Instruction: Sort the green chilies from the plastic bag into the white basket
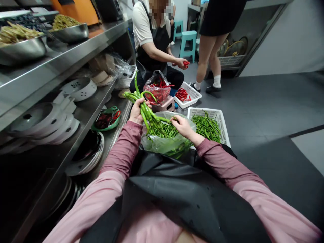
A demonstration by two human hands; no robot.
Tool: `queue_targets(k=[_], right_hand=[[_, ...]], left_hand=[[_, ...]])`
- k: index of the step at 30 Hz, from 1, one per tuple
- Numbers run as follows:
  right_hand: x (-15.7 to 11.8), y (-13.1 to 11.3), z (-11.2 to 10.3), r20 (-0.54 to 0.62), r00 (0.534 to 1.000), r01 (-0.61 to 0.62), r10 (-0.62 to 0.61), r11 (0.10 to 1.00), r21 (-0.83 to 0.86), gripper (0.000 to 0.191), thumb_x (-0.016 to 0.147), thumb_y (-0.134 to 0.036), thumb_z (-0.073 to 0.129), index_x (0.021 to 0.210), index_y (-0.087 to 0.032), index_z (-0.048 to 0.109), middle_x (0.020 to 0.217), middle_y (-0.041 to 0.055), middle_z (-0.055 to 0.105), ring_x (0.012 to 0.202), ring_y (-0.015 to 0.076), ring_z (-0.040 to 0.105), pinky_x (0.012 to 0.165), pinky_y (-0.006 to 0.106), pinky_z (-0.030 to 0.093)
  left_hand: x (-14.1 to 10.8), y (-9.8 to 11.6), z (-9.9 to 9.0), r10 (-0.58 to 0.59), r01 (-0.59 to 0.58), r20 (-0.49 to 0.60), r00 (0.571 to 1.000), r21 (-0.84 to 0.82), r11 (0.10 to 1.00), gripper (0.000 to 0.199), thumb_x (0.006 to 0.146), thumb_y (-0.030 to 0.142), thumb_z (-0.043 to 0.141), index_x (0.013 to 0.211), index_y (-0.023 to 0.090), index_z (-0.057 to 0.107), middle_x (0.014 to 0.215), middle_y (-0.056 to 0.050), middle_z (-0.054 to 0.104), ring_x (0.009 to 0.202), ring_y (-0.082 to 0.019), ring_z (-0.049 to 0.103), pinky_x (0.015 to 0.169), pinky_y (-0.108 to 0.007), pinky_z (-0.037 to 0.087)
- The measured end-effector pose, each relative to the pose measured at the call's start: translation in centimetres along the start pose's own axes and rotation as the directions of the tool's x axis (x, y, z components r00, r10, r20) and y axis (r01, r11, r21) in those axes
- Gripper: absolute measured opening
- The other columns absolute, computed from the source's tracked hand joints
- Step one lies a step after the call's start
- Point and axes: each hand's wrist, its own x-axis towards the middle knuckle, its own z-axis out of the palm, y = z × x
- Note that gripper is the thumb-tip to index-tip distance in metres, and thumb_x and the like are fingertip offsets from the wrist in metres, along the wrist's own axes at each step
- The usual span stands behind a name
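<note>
Long green peppers [151, 116] fan out above plastic bag [165, 143].

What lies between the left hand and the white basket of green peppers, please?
An open plastic bag of green peppers lies between the left hand and the white basket, with the right hand over it, as the head view shows.

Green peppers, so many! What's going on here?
The left hand holds a bunch of long green peppers, while the right hand pinches the end of one pepper above an open plastic bag of more. A white basket beside the bag holds green peppers too. Farther off, another person holds some red peppers.
</note>
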Motion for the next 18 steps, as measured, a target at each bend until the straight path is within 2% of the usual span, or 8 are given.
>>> queue_targets(k=[2, 5, 8, 10, 12, 14, 16, 18], right_hand=[[0.2, 0.6, -0.2, -0.017, 0.998, 0.056, -0.06, 0.979, -0.194, 0.02, 0.08, -0.035, 0.055, 0.087, -0.016, 0.059, 0.067, -0.0006, 0.053, 0.061, 0.0124, 0.046, 0.061, 0.026, 0.037], [0.3, 1.4, -0.1, 0.098, 0.989, 0.14, -0.109, 0.906, -0.399, 0.023, 0.077, -0.038, 0.063, 0.086, -0.017, 0.06, 0.072, 0.0013, 0.054, 0.068, 0.014, 0.047, 0.063, 0.026, 0.035], [0.5, 1.8, 0.3, 0.191, 0.964, 0.255, -0.183, 0.833, -0.492, 0.02, 0.084, -0.036, 0.056, 0.08, -0.017, 0.061, 0.081, 0.0049, 0.056, 0.076, 0.0153, 0.05, 0.068, 0.026, 0.035], [0.6, 2.0, 0.5, 0.211, 0.954, 0.29, -0.212, 0.828, -0.48, 0.022, 0.086, -0.034, 0.052, 0.076, -0.016, 0.06, 0.08, 0.0054, 0.056, 0.077, 0.0153, 0.05, 0.068, 0.026, 0.035], [0.5, 2.1, 0.3, 0.243, 0.945, 0.303, -0.221, 0.871, -0.387, 0.025, 0.087, -0.032, 0.049, 0.07, -0.016, 0.058, 0.075, 0.0042, 0.055, 0.073, 0.0147, 0.05, 0.068, 0.026, 0.036], [0.1, 2.1, -0.1, 0.327, 0.923, 0.276, -0.202, 0.941, -0.196, 0.029, 0.086, -0.035, 0.05, 0.066, -0.016, 0.056, 0.067, 0.0021, 0.053, 0.068, 0.0134, 0.049, 0.067, 0.026, 0.037], [-0.5, 1.9, -0.5, 0.43, 0.888, 0.156, -0.161, 0.987, 0.047, 0.032, 0.083, -0.043, 0.052, 0.067, -0.016, 0.056, 0.06, -0.001, 0.05, 0.058, 0.0109, 0.046, 0.06, 0.025, 0.036], [-1.0, 1.3, -0.7, 0.467, 0.877, -0.018, -0.116, 0.962, 0.273, 0.037, 0.081, -0.051, 0.053, 0.069, -0.017, 0.055, 0.052, -0.0045, 0.044, 0.047, 0.0084, 0.038, 0.05, 0.023, 0.033]], left_hand=[[-0.1, 0.5, 0.0, -0.003, 0.003, -0.027, 1.0, -0.014, 1.0, 0.022, 0.076, 0.029, 0.062, 0.065, 0.017, 0.047, 0.051, 0.004, 0.054, 0.044, -0.008, 0.055, 0.051, -0.019, 0.049], [-0.1, 1.2, 0.2, -0.011, 0.009, -0.048, 0.999, -0.035, 0.999, 0.023, 0.078, 0.03, 0.06, 0.065, 0.017, 0.047, 0.049, 0.004, 0.053, 0.042, -0.008, 0.054, 0.049, -0.019, 0.049], [0.1, 1.3, 0.3, -0.072, 0.07, -0.061, 0.996, -0.035, 0.997, 0.025, 0.079, 0.032, 0.059, 0.064, 0.017, 0.046, 0.049, 0.003, 0.053, 0.042, -0.009, 0.055, 0.045, -0.019, 0.047], [0.4, 1.0, 0.3, -0.108, 0.105, -0.082, 0.991, -0.036, 0.994, 0.026, 0.079, 0.033, 0.059, 0.064, 0.017, 0.046, 0.05, 0.002, 0.054, 0.042, -0.009, 0.055, 0.043, -0.019, 0.046], [0.8, 0.6, -0.1, -0.126, 0.121, -0.109, 0.986, -0.047, 0.992, 0.026, 0.079, 0.033, 0.06, 0.064, 0.016, 0.045, 0.049, 0.002, 0.053, 0.041, -0.009, 0.054, 0.043, -0.019, 0.046], [1.1, 0.2, -0.6, -0.148, 0.143, -0.135, 0.98, -0.052, 0.988, 0.025, 0.078, 0.03, 0.06, 0.063, 0.016, 0.045, 0.048, 0.002, 0.052, 0.04, -0.009, 0.053, 0.043, -0.019, 0.046], [1.5, -0.3, -1.1, -0.166, 0.162, -0.157, 0.974, -0.039, 0.986, 0.023, 0.076, 0.028, 0.061, 0.064, 0.016, 0.046, 0.048, 0.002, 0.051, 0.04, -0.009, 0.053, 0.044, -0.02, 0.046], [1.8, -0.8, -1.5, -0.137, 0.139, -0.19, 0.972, -0.003, 0.99, 0.021, 0.075, 0.026, 0.061, 0.063, 0.016, 0.047, 0.047, 0.002, 0.051, 0.041, -0.01, 0.053, 0.045, -0.02, 0.047]])
